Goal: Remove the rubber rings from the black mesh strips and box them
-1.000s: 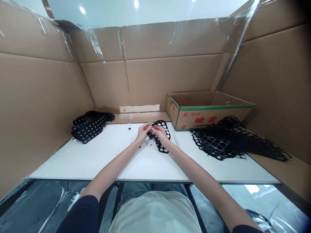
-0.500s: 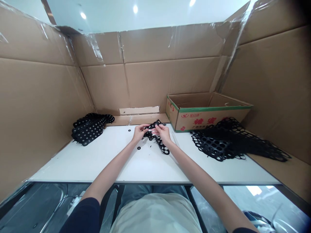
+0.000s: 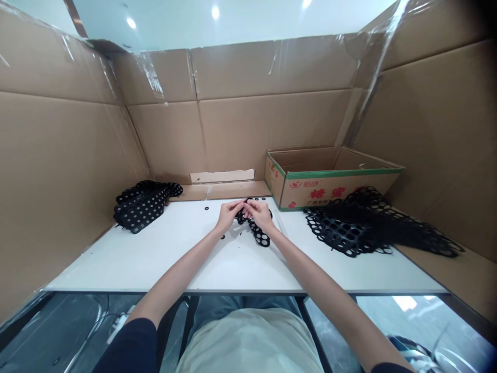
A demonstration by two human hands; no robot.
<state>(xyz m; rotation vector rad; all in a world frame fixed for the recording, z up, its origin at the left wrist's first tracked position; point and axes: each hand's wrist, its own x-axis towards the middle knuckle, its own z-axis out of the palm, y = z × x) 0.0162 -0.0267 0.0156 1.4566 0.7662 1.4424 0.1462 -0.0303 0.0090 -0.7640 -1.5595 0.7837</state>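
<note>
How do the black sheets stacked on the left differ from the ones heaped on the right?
The left stack is compact and fairly tidy, while the right heap sprawls loosely and covers more area. The left stack's holes look small; the right heap's look larger and ring-like. The right heap rests against a cardboard box, unlike the left stack. Both are black and perforated.

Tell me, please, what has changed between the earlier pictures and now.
The left hand and right hand have drawn closer together on the black perforated strip, and its raised upper end has folded down between them, exposing small black rings. The left stack, cardboard box and right heap stayed put.
</note>
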